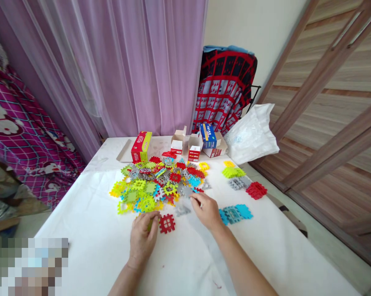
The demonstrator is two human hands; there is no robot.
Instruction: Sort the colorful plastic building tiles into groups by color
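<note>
The left hand [142, 239] keeps its grip clenched on a green tile [150, 224], mostly hidden by the fingers, just beside a red tile [167, 223]. The right hand [206, 211] is at the near edge of the tile pile [151, 185], its fingertips [194, 198] pinched together above a grey tile [183, 210]; whether that grip holds anything cannot be determined. The pile lies on the white worktop [89, 230]. Blue tiles [234, 214], red tiles [256, 190], grey tiles [236, 183] and green tiles [233, 172] form separate groups to its right. A fingertip pinch suits these flat, overlapping tiles.
</note>
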